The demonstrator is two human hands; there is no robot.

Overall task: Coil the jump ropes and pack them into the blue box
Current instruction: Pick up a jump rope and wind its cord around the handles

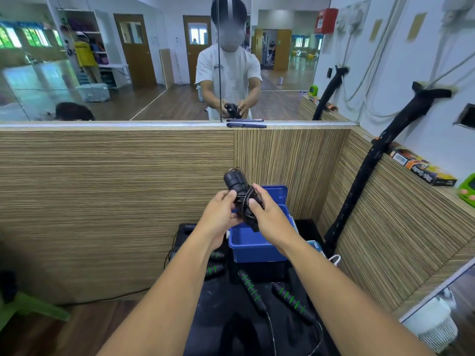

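**Operator:** Where was the black jump rope, and how was it held?

**Technician:** The black jump rope (240,195) was a wound bundle held in the air just above the blue box (253,249), over its open top. The left hand (221,213) gripped it from the box's left, fingers (229,196) curled round the paired handles. The right hand (270,218) came from the box's right, its fingers (257,189) pinching the cord wraps.

**Operator:** How would it handle?

**Technician:** Probably light. The handles looked stiff and the cord thin and springy, so the wraps would likely loosen if released. Best hold: across handles and wraps together, at the middle of the bundle.

**Operator:** What else lay around the box?

**Technician:** The box stood on a black desk (231,322). In front of it lay striped jump ropes (252,291), uncoiled, with cords trailing towards the near edge. More striped handles (214,270) lay at the box's left front corner. A wooden partition (115,188) rose behind the box, a black padded post (359,194) stood to its right, and pens (246,125) lay on the ledge above and behind it.

**Operator:** Any obstruction?

**Technician:** The raised lid (276,192) stood at the rear of the opening. Lowering from the front side should have avoided it.
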